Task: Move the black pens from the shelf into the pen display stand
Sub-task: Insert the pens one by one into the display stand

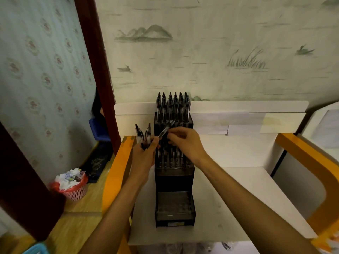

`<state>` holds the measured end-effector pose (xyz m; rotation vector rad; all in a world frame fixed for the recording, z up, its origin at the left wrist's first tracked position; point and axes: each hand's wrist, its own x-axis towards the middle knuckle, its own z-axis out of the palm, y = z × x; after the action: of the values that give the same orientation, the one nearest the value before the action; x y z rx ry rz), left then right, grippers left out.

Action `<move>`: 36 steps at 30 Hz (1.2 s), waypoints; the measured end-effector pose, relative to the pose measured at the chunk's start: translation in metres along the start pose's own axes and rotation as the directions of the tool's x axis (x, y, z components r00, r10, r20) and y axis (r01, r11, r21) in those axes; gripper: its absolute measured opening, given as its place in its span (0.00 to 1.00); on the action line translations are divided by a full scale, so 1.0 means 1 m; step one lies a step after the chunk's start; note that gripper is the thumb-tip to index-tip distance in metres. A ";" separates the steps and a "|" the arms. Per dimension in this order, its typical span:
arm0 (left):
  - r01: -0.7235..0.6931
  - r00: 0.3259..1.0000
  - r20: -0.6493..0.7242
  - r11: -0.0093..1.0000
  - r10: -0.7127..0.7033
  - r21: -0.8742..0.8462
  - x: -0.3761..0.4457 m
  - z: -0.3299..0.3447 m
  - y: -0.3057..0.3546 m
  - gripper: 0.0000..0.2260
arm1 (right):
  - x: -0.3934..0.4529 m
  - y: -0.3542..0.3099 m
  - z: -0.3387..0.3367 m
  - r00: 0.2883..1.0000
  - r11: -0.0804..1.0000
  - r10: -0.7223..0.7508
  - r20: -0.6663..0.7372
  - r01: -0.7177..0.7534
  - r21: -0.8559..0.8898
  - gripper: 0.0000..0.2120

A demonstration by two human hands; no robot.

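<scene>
Right hand [185, 142] fingers pinch one black pen [166, 130]; left hand [145, 154] grips several.

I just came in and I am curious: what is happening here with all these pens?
A person is filling a black pen display stand on a white shelf. The left hand grips a small bundle of black pens. The right hand pinches one pen, tilted, above the stand. The stand's back and middle rows already hold pens.

Home: wallpaper [201, 52], laundry-style wastebasket [73, 187].
</scene>
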<state>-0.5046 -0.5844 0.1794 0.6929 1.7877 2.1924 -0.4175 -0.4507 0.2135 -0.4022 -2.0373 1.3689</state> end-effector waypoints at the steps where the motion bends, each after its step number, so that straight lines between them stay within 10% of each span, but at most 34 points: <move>1: -0.004 1.000 0.000 1.000 0.004 0.005 0.000 0.001 0.000 0.05 | 0.001 -0.006 -0.001 1.000 0.995 0.022 0.011 -0.023 0.093 0.08; 13: -0.138 0.990 -0.012 0.971 0.143 0.193 -0.003 0.004 -0.003 0.10 | 0.002 -0.009 -0.007 0.992 0.945 0.088 -0.090 -0.054 0.322 0.07; 23: -0.090 0.983 -0.143 0.984 0.112 0.152 -0.009 -0.007 0.005 0.18 | 0.002 0.010 -0.012 0.986 0.935 -0.151 -0.068 0.120 -0.332 0.07; 29: 0.151 0.985 0.080 0.989 -0.151 0.008 0.005 -0.015 0.002 0.17 | -0.003 0.014 -0.004 0.987 0.911 -0.159 -0.036 0.132 -0.391 0.07; 36: -0.072 0.997 0.018 0.995 0.071 0.067 -0.004 -0.011 0.003 0.11 | -0.008 0.021 0.001 0.985 0.886 -0.172 -0.002 0.154 -0.437 0.08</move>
<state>-0.5065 -0.5964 0.1801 0.7989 1.8651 2.1734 -0.4141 -0.4474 0.1915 -0.4327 -2.2828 0.7893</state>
